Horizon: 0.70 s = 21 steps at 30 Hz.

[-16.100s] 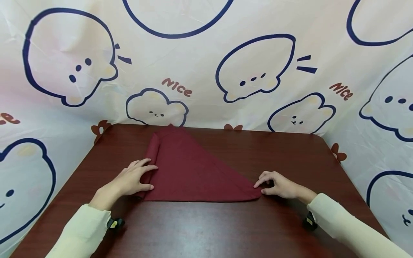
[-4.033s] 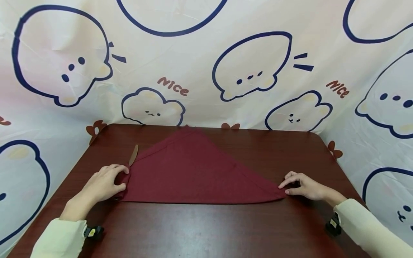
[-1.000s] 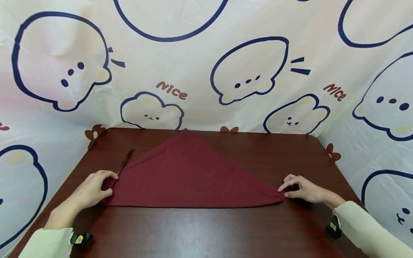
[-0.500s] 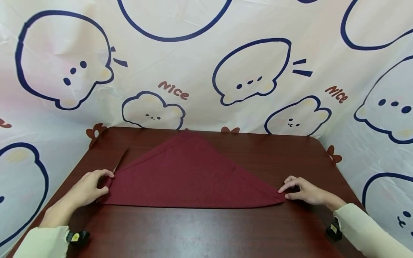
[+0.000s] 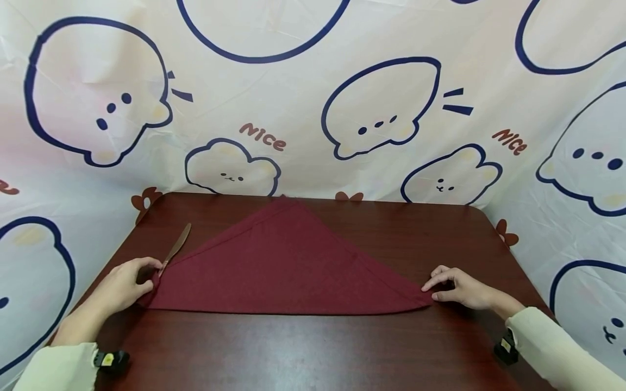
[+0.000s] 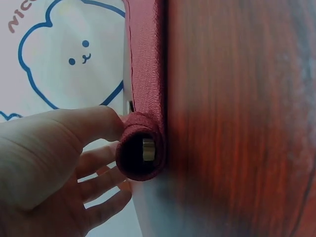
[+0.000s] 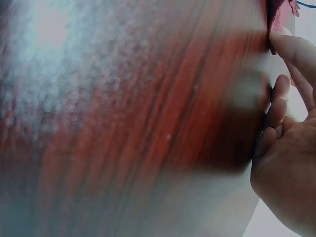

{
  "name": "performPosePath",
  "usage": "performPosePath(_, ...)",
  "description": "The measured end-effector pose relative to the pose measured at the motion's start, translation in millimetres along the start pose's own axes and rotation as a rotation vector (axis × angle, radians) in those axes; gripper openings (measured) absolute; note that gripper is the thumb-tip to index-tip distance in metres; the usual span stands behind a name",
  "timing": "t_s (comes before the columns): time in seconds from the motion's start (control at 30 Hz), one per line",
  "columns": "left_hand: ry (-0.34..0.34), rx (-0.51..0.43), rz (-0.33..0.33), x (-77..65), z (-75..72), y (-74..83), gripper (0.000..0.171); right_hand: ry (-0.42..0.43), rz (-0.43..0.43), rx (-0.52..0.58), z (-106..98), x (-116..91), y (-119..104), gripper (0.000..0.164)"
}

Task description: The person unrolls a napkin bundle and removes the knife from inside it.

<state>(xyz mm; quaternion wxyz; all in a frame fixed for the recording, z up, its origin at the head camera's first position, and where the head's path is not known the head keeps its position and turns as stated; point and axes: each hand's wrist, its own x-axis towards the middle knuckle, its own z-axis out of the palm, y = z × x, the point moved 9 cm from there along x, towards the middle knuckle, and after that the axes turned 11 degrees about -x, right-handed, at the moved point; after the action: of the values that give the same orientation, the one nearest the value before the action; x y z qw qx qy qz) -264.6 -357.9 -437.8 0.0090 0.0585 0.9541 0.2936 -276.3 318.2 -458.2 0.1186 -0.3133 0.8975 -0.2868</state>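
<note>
A dark red cloth napkin lies folded into a wide triangle, its long edge nearest me. My left hand grips a small roll at its left corner between thumb and fingers. From the far side of that roll a knife sticks out, its blade slanting away to the right. In the left wrist view, the rolled cloth is a hollow tube with a metal end inside, beside my left thumb. My right hand pinches the right corner of the napkin, with the thumb and index finger at its tip.
The dark brown wooden table has a glossy surface. Behind and beside it hangs a white curtain with blue cartoon outlines. A black wrist camera sits below my left hand, another black camera at my right wrist.
Since the first frame, the roll has been unrolled leftward under my left hand, widening the triangle, and the knife has come into view. Lately the left hand shifted further left; the right stayed at its corner.
</note>
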Motion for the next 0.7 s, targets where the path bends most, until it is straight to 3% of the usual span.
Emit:
performPosePath(0.33, -0.022, 0.009, 0.071, -6.0, 8.2, 11.5, 0.046, -0.006, 0.002, 0.002, 0, 0, 0, 0.018)
performPosePath(0.7, -0.028, -0.015, 0.07, -10.0, -1.4, 6.8, 0.032, -0.008, 0.008, -0.001, 0, -1, 0, 0.018)
